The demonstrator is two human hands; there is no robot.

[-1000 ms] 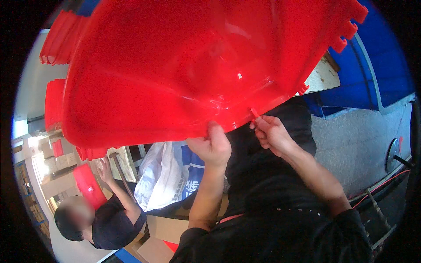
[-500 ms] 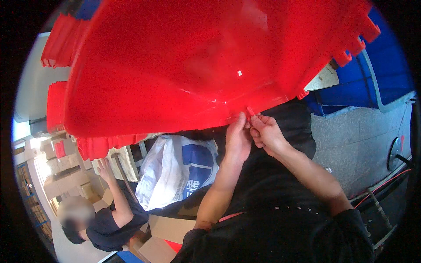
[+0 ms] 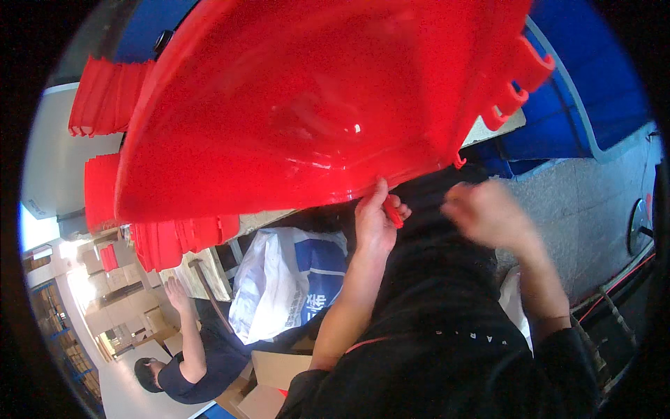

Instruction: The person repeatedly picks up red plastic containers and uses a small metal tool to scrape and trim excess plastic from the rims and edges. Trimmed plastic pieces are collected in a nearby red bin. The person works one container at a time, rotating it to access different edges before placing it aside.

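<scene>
A large, glossy red plastic shell with curved hooks along its right edge fills the upper middle. At its lower rim is my left hand, thumb up against the edge. The fingers of that hand are closed around a small, narrow red piece; its exact kind does not show. My right hand is off to the right, apart from the shell and over my dark clothing. It is smeared by motion, so its fingers and anything in them cannot be made out.
Stacked red plastic parts stand at left, with more below the shell. A white and blue sack and an open cardboard box lie below. A co-worker is at lower left. Blue bins stand right.
My right hand has moved away from the rim to the right. The small red piece, earlier at my right fingertips, now shows in my left hand. The shell has shifted left in view.
</scene>
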